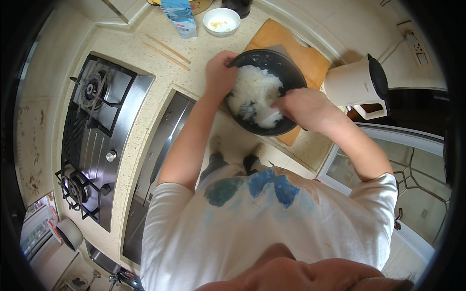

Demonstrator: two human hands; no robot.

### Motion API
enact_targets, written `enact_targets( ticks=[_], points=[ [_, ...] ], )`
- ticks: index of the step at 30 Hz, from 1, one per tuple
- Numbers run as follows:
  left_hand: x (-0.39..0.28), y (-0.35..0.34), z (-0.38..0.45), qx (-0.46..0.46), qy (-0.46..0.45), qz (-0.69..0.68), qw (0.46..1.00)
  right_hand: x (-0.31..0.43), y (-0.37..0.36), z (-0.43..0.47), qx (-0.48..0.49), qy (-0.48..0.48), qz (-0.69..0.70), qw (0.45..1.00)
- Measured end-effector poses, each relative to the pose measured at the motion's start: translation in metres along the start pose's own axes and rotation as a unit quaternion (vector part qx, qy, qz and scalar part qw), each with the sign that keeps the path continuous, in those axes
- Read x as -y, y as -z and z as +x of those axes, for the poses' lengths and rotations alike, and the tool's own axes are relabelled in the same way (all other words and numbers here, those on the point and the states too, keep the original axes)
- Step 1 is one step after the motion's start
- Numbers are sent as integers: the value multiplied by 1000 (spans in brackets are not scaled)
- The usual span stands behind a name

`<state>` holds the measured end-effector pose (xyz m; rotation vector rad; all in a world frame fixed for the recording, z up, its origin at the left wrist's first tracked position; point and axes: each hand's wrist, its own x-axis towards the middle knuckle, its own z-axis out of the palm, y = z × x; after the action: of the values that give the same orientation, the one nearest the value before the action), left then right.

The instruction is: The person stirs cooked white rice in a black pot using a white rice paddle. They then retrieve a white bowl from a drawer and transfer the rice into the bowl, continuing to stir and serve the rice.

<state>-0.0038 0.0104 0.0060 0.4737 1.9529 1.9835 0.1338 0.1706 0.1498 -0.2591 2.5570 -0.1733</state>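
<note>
A round black bowl or pot (291, 74) holding a mass of cooked white rice (256, 85) is tilted towards me, over the counter's corner. My left hand (222, 74) grips its upper left rim. My right hand (304, 109) reaches over the right rim, its fingers at the rice; something white and smooth lies by the fingertips, and I cannot tell whether it is rice or a tool. Part of a wooden cutting board (309, 60) and a dark flat piece show behind the bowl. Two wooden chopsticks (169, 52) lie on the counter to the left.
A white bowl with yellowish bits (221, 22) and a blue and white packet (181, 20) stand at the back. An electric kettle (349, 83) is at the right. A gas hob (105, 145) occupies the left counter, with a small pot (71, 232) beyond it.
</note>
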Motion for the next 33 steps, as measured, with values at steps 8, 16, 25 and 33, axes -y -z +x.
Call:
enact_targets(
  ticks=[8,16,25,33],
  points=[
    [5,1,3,14,11,-4,1000,22,-18,37,8,-40,28,999],
    [5,1,1,-3,-15,-32,999,5,-33,19,45,-27,84,995],
    [3,-2,1,-6,-4,-7,1000,19,-3,35,-41,-39,-5,998],
    [10,0,2,-2,-6,-28,1000,36,-22,39,32,3,-25,999]
  ],
)
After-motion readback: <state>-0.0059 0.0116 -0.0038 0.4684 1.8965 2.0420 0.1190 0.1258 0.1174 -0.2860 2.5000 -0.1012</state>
